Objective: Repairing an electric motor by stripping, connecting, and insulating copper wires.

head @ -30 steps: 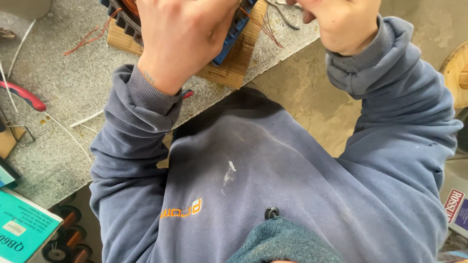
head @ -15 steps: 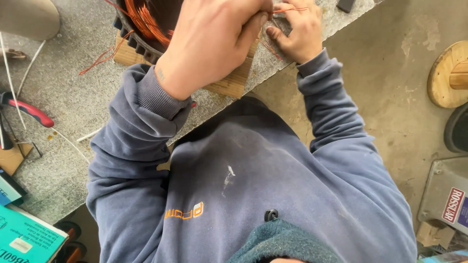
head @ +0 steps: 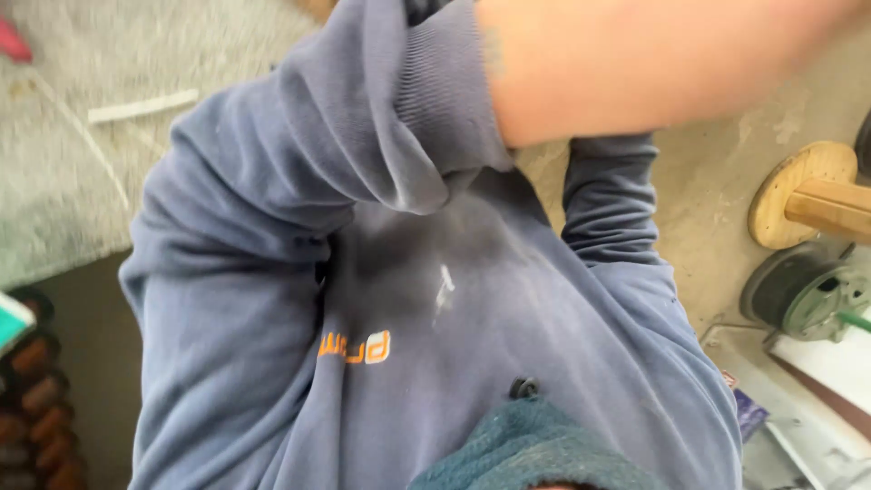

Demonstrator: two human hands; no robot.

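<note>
**Both hands out past the top edge, left forearm across the view**

My left forearm (head: 653, 63) lay bare and blurred across the top of the view. It ran from the pushed-up ribbed cuff (head: 445, 100) of my blue sweatshirt away to the upper right. Its long axis was close to level, rising a little toward the right. The left hand lay beyond the frame at that end, so I could not tell whether it was spread, closed or pinching anything. My right sleeve (head: 608, 200) rose straight up under that forearm. The right hand was hidden behind it, and I could not tell its state either. Whatever the hands were on lay up past the top edge, out of sight.

Of what did show, the wooden reel (head: 798, 195) was nearest the left arm, below it and to the right. It was a pale round disc with a squared wooden bar sticking out sideways, set on the dusty concrete floor (head: 717, 181). Just below it sat a dark round part with a grey-green metal face (head: 803, 290), possibly a small motor, though the blur left that unsure.

On my left was the speckled grey worktop (head: 54, 181), rough as stone, with a thin white strip (head: 141, 106) lying flat on it. Spools of copper-coloured wire (head: 36, 399) stood in shadow under its edge.
</note>
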